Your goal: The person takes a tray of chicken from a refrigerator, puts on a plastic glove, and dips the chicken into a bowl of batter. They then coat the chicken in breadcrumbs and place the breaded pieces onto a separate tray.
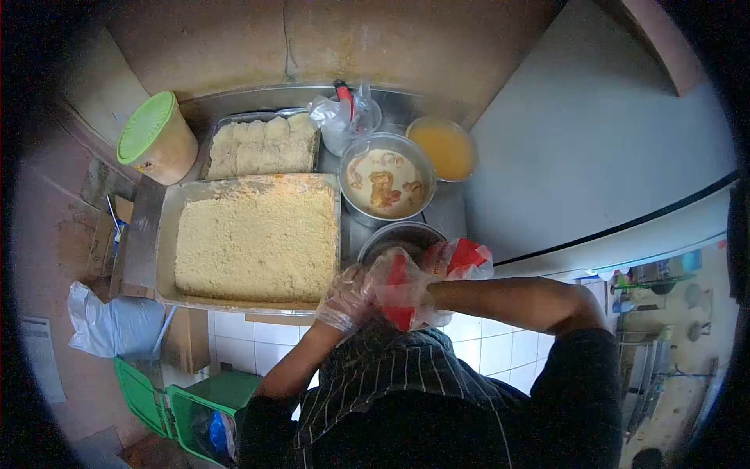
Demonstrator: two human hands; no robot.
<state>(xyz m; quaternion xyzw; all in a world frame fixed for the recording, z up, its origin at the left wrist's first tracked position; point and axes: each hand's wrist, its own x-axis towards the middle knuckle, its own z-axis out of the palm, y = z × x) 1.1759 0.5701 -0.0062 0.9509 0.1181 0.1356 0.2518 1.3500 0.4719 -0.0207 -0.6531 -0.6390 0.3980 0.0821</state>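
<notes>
A clear plastic bag with red print (398, 289) is bunched at the near rim of a metal pot (402, 233), covering part of its mouth. My left hand (344, 298), in a thin clear glove, closes on the bag's left side. From the right, my right hand (431, 303) grips the same bag; folds of plastic hide most of its fingers. A red-printed flap (469, 258) of plastic hangs over the pot's right side. What is inside the bag is hidden. Just beyond stands a bowl (387, 176) of pale liquid with brownish-orange pieces in it.
A large tray of pale crumbs (254, 238) lies left, with a tray of coated pieces (262, 146) behind. A green-lidded tub (160, 139), a bowl of orange liquid (443, 148) and a bag-covered container (344, 129) stand around. A grey panel (609, 148) bounds the right.
</notes>
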